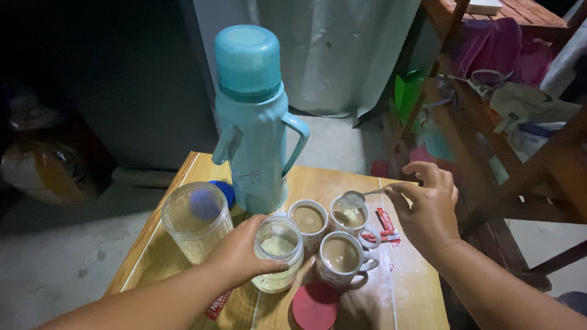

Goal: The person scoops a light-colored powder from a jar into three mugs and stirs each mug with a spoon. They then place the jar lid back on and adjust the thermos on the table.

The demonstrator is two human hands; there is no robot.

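My left hand point(240, 253) fingers clamp the open jar point(278, 252); my right hand point(427, 207) fingers pinch the spoon point(359, 197) over a mug point(349, 217). A tilt could spill onto the table point(414, 308).

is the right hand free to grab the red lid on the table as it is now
Probably not at once: the right hand is holding a spoon over a mug. The red lid lies uncovered near the table's front edge.
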